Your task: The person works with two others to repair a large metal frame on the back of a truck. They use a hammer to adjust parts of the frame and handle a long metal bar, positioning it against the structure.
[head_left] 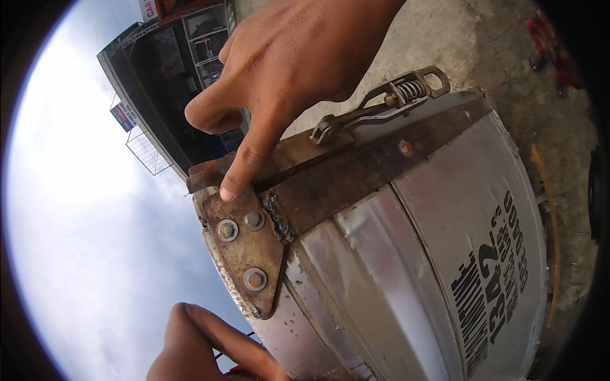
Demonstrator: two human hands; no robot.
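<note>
A silver metal panel (387, 273) of a vehicle body stands in front of me, with dark printed lettering. Along its edge runs a rusty brown metal strip (346, 181), ending in a worn bracket plate (264, 263) with three bolts (255, 279) and a rough weld beside it. My right hand (289, 60) reaches in from the top. Its extended thumb touches the bracket's end, while the other fingers are bent and hold nothing visible. At the lower left, my left hand (213, 346) shows only partly, a bent finger reaching toward the panel's edge; its fingertips are hidden.
A spring latch (397, 95) with a loop end is mounted by the strip. Beyond are an open-fronted building (165, 82) with shelves, and concrete ground (438, 38). A red object (549, 47) lies at the far right, above an orange strip (551, 235) on the ground.
</note>
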